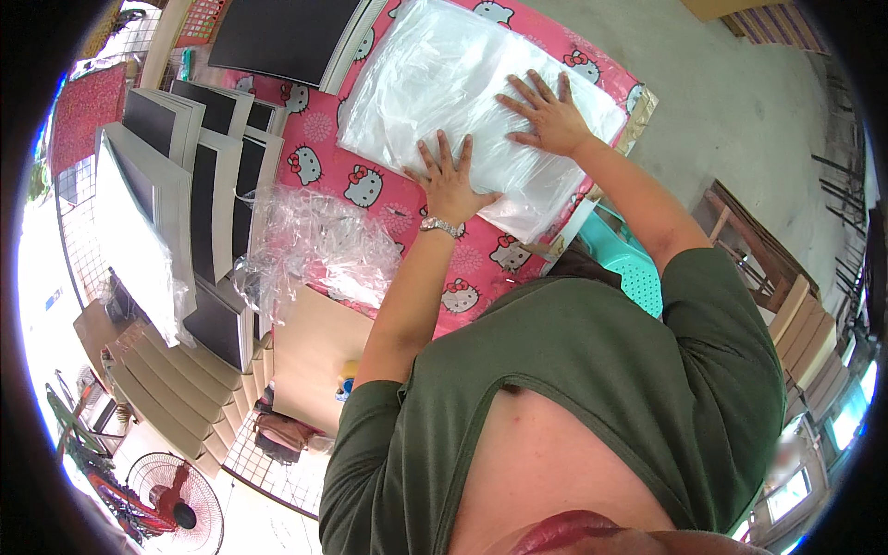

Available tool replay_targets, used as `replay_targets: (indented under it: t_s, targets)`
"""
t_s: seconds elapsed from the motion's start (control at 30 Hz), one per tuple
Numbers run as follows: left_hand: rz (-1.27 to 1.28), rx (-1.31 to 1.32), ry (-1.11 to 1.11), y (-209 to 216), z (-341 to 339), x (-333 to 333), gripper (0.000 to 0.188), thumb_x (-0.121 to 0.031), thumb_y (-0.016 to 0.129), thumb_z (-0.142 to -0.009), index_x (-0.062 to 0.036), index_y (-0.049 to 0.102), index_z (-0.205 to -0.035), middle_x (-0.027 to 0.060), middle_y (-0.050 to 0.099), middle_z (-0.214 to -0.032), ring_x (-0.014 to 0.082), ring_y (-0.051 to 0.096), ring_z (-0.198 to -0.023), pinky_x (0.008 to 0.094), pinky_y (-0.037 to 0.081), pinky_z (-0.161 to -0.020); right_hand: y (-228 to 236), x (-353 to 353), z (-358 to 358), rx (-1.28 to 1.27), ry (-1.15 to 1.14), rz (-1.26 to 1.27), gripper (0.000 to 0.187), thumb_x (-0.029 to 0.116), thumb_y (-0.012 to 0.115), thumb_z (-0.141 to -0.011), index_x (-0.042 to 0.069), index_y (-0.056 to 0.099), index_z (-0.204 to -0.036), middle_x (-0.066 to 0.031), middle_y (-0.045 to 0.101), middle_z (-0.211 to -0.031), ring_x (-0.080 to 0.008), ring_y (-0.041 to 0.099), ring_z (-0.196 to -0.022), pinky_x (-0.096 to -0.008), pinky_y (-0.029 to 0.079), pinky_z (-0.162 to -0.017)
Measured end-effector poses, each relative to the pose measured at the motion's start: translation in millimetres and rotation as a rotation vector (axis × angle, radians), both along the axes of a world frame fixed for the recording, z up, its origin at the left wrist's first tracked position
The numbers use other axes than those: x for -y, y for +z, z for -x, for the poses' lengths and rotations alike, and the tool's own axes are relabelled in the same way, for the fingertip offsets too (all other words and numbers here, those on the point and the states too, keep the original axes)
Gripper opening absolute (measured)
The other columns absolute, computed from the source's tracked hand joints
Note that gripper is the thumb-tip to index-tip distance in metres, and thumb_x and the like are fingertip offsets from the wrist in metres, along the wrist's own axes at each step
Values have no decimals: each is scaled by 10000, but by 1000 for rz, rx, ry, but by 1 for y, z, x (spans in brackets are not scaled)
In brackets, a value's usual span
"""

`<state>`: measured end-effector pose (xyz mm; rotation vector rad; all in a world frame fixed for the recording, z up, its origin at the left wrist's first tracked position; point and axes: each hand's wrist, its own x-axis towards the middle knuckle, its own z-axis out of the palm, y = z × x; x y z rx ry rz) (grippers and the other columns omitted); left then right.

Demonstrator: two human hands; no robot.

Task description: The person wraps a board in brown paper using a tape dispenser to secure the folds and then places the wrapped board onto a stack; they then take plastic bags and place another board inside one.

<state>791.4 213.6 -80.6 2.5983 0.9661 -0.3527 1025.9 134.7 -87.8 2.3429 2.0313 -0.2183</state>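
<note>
A stack of clear plastic bags or sheets point(430, 69) lies flat on a table with a pink cartoon-cat cover point(319, 199). My left hand point(450, 185), a metal watch at its wrist, rests with spread fingers on the near edge of the stack. Farther right, my right hand point(555, 118) lies flat on the same plastic, its fingers also spread. Neither hand holds anything. Crumpled clear plastic wrap point(319, 245) sits on the table to the left of my left forearm.
Black-faced boards with pale edges point(213, 194) stand in stacks on the left, with another black board stack point(282, 37) at the far edge. Cardboard pieces point(171, 379) lie lower left, near a fan point(176, 504). A turquoise plastic stool point(634, 268) is beside the table, right.
</note>
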Motion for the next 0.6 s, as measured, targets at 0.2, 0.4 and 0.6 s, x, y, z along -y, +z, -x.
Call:
replay_targets:
  t_s: [0.2, 0.4, 0.6]
  targets:
    - [47, -94, -11, 7, -5, -4, 1158, -611, 763, -557, -256, 182, -1494, 176, 10, -1557, 518, -85, -1377, 794, 3, -956, 15, -36, 33, -186, 231, -132, 639, 569, 484, -870, 303, 338, -1432, -32, 225, -1536, -284, 190, -1417, -643, 90, -1095]
    - [29, -54, -7, -9, 6, -4, 1139, -597, 763, -570, -259, 187, -1493, 167, 29, -1557, 558, -90, -1355, 811, 10, -933, -14, -127, 84, -228, 591, -117, 507, 459, 401, -939, 303, 358, -1419, -20, 286, -1509, -229, 230, -1408, -560, 95, -1138]
    - [60, -49, -15, 8, -7, -8, 1166, -619, 755, -559, -263, 163, -1498, 178, -13, -1557, 579, -109, -1340, 815, -14, -921, 3, -205, 60, -65, 162, -159, 521, 438, 426, -943, 310, 323, -1437, -47, 236, -1528, -271, 203, -1415, -617, 114, -1110]
